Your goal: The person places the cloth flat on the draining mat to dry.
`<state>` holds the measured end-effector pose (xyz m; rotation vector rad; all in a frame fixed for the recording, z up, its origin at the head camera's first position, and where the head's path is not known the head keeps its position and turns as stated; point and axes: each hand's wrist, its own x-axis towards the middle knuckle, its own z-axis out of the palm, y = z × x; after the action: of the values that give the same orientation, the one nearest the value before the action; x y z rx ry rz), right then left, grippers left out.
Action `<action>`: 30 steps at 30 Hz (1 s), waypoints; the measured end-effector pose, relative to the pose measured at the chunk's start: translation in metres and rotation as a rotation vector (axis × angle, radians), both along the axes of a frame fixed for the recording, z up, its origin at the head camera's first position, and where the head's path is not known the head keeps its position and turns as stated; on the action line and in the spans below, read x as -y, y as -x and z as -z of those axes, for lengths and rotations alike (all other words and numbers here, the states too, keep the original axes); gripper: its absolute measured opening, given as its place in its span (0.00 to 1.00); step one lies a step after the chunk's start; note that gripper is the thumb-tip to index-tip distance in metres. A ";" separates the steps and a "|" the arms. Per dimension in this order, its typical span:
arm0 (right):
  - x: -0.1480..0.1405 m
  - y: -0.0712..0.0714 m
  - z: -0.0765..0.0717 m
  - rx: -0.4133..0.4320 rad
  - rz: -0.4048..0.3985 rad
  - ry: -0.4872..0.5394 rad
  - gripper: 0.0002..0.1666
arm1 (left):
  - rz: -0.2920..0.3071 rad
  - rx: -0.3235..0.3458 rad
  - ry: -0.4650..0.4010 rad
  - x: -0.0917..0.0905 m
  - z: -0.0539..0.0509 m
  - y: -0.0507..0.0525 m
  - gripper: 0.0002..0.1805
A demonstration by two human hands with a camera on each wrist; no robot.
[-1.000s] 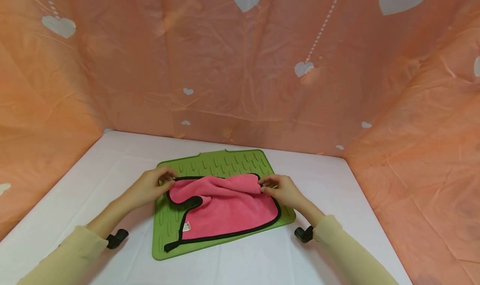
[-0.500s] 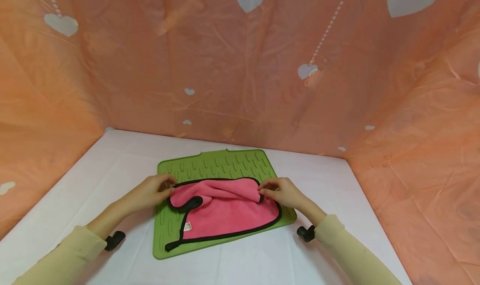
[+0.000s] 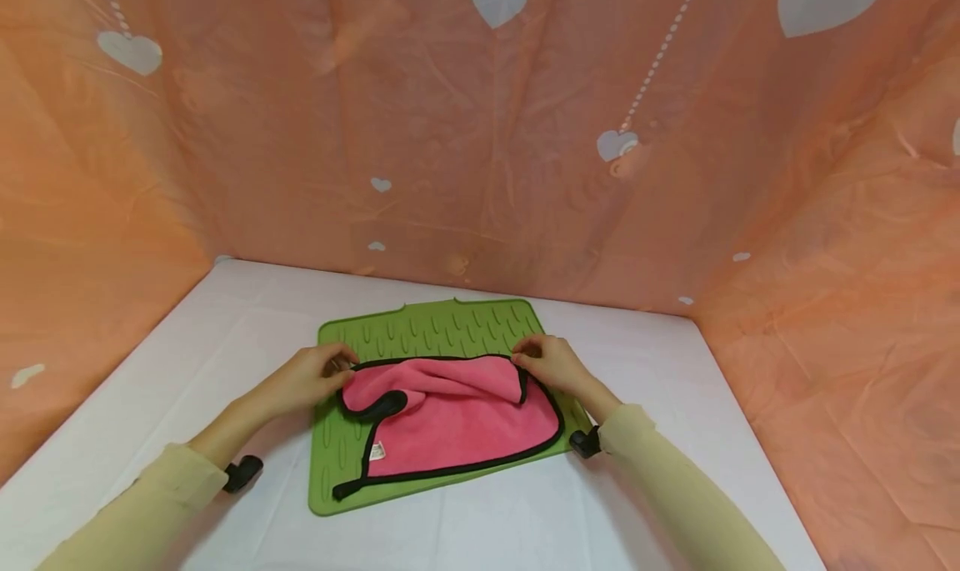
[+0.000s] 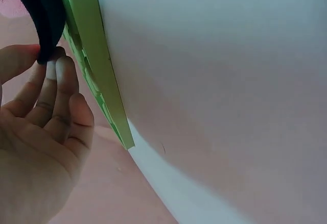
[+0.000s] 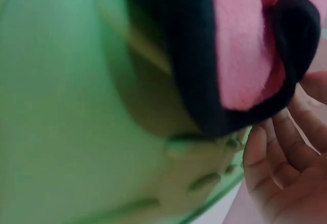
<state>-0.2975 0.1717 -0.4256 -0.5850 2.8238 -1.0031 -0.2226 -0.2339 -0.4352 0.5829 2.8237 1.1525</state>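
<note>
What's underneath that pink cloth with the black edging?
A green, ridged rectangular mat, showing around the pink cloth with black edging; whatever the cloth covers cannot be seen.

left hand (image 4: pixel 43 137) holds pink cloth (image 4: pixel 13 3) by its dark edge (image 4: pixel 46 15), pinched between thumb (image 4: pixel 18 63) and fingers (image 4: pixel 66 76). green mat (image 4: pixel 92 35) seen side-on, just beside the fingers. pale surface (image 4: pixel 219 81) spreads on the mat's far side from the hand.

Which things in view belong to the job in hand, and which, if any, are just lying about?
In the job:
pink cloth with black edging
left grip, pinching its far left edge
right grip, at its far right corner

Likely just surroundings:
green mat under the cloth
white table covering
heart-printed orange sheeting
black pieces at both cuffs
</note>
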 end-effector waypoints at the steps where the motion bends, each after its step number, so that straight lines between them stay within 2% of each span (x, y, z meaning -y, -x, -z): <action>1: 0.001 0.000 0.002 0.000 -0.007 -0.003 0.11 | -0.002 0.003 0.000 0.000 0.001 0.000 0.11; 7: 0.005 0.000 0.011 0.019 -0.054 0.016 0.09 | -0.001 0.014 -0.005 0.002 0.005 0.001 0.11; 12: 0.009 -0.002 0.011 -0.015 -0.040 0.053 0.09 | -0.012 -0.018 -0.006 0.003 0.005 0.002 0.11; 21: 0.017 0.003 -0.002 -0.125 0.047 0.170 0.10 | -0.057 -0.111 -0.035 0.003 -0.003 0.012 0.10; 30: 0.022 0.020 -0.005 -0.111 0.138 0.244 0.13 | -0.082 -0.178 -0.084 0.002 -0.007 0.030 0.11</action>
<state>-0.3178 0.1497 -0.4209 -0.4849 2.8922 -1.3968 -0.2531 -0.2358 -0.4286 0.6088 2.9852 1.3013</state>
